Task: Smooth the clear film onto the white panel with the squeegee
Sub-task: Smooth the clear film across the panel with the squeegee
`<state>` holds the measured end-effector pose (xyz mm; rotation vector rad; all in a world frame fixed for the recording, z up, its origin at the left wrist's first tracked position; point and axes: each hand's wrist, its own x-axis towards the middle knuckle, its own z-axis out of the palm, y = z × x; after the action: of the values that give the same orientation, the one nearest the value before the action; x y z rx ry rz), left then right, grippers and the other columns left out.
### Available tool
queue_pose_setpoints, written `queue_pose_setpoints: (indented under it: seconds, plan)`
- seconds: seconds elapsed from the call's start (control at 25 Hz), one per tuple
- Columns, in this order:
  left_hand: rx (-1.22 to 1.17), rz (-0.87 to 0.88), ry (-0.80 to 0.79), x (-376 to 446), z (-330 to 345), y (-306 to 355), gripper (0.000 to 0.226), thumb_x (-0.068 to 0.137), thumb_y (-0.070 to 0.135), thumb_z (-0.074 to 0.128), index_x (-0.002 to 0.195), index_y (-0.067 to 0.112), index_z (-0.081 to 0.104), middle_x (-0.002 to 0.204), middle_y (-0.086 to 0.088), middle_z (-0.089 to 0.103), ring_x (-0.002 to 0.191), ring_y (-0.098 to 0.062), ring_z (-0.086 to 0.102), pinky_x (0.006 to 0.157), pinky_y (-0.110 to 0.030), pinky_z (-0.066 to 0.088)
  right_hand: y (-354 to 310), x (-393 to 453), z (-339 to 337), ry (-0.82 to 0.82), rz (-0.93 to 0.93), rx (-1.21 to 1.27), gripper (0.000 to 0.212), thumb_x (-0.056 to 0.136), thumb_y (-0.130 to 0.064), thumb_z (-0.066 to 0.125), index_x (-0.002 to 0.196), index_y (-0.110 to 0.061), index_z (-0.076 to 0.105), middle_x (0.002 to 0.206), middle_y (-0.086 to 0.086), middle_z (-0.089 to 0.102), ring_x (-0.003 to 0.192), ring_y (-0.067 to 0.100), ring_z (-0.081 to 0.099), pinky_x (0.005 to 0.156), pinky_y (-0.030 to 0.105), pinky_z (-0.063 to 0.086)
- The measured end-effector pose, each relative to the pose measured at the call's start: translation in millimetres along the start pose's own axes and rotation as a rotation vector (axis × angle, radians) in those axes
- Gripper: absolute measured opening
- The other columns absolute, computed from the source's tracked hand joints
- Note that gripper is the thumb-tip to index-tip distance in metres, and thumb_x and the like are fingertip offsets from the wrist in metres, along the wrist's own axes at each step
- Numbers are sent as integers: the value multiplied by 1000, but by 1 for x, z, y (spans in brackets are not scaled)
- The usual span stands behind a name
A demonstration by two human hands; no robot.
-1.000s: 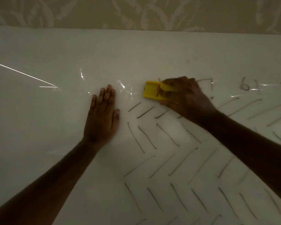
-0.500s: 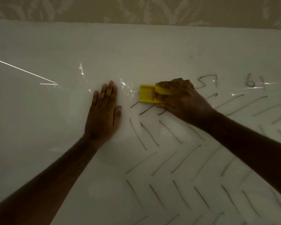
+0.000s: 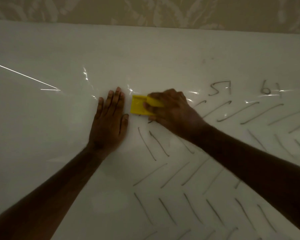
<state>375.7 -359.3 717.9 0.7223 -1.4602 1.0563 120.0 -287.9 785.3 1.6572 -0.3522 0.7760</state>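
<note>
A large white panel (image 3: 145, 54) fills the view, marked on its right half with dark pen strokes and numbers. Clear film (image 3: 42, 110) lies over it, showing only as bright creases and glints near the hands. My right hand (image 3: 173, 111) grips a yellow squeegee (image 3: 138, 106) and presses it flat on the film, its left edge leading. My left hand (image 3: 109, 122) lies flat, palm down, fingers together, just left of the squeegee and almost touching it.
Patterned beige wallpaper (image 3: 145, 11) runs along the panel's far edge. A long bright crease (image 3: 22, 75) crosses the film at the left. Small wrinkles (image 3: 86, 74) sit just beyond my left fingertips.
My right hand has slid the squeegee leftward across the film, closing the gap to my left hand. The left hand has stayed flat in place.
</note>
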Motion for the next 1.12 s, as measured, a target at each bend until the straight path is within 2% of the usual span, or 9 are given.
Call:
queue_pose_setpoints:
  seconds: [0.12, 0.2, 0.32, 0.44, 0.6, 0.72, 0.8, 1.0, 1.12]
  plan:
    - [5, 17, -10, -1, -1, -3, 63, 113, 30, 32, 167, -2, 27, 177, -19, 24, 165, -37, 19, 134, -58, 17, 11, -26, -21, -58, -116, -32, 36, 102, -35, 70, 135, -19, 70, 140, 17, 66, 110, 42, 65, 87, 49, 51]
    - [0, 10, -16, -1, -1, -1, 63, 112, 29, 33, 168, -1, 26, 177, -18, 23, 166, -36, 18, 134, -58, 16, 39, -28, -34, -55, -108, -75, 35, 104, -35, 66, 136, -21, 66, 141, 19, 65, 112, 46, 65, 86, 54, 53]
    - [-10, -3, -18, 0, -1, 0, 64, 112, 29, 32, 168, -1, 25, 178, -17, 22, 166, -35, 17, 135, -56, 13, 79, -5, -44, 18, 80, -110, 36, 100, -38, 66, 132, -20, 67, 137, 19, 66, 112, 51, 64, 86, 63, 54]
    - [-16, 0, -30, 0, -2, 0, 64, 112, 29, 33, 168, 0, 24, 178, -17, 21, 166, -35, 16, 135, -56, 13, 69, 19, -29, 30, 249, -115, 44, 96, -44, 62, 130, -17, 72, 136, 18, 67, 111, 51, 62, 91, 64, 52]
    - [-8, 16, -19, 0, -1, -2, 63, 112, 28, 34, 167, -2, 26, 177, -19, 23, 166, -36, 18, 134, -58, 15, 18, -12, -16, 4, 48, -29, 36, 99, -37, 66, 128, -17, 74, 137, 16, 67, 110, 45, 65, 89, 53, 53]
    - [7, 10, -34, 0, -1, -3, 64, 112, 28, 33, 168, -1, 24, 178, -18, 21, 166, -35, 16, 135, -58, 14, 17, -49, -38, -44, -37, -18, 36, 104, -35, 66, 134, -17, 71, 139, 15, 65, 112, 39, 61, 90, 50, 50]
    - [2, 0, -34, 0, -2, -1, 64, 112, 28, 33, 169, -1, 22, 178, -17, 20, 167, -35, 15, 135, -57, 13, 28, -53, -46, -54, -40, -48, 36, 103, -36, 66, 134, -18, 70, 139, 14, 65, 113, 38, 59, 88, 50, 50]
    - [-2, 17, -15, -1, -1, -2, 63, 113, 28, 32, 168, 0, 24, 178, -18, 21, 166, -36, 16, 135, -57, 14, 20, -1, -14, -2, 115, -42, 37, 98, -40, 63, 128, -19, 73, 139, 12, 66, 115, 40, 61, 89, 51, 52]
    - [21, 46, -3, -2, 0, -5, 62, 115, 30, 27, 167, -2, 26, 176, -20, 24, 165, -38, 19, 134, -58, 16, -13, 3, 4, -29, 15, -4, 37, 96, -36, 70, 128, -18, 73, 139, 14, 66, 112, 40, 63, 89, 50, 51]
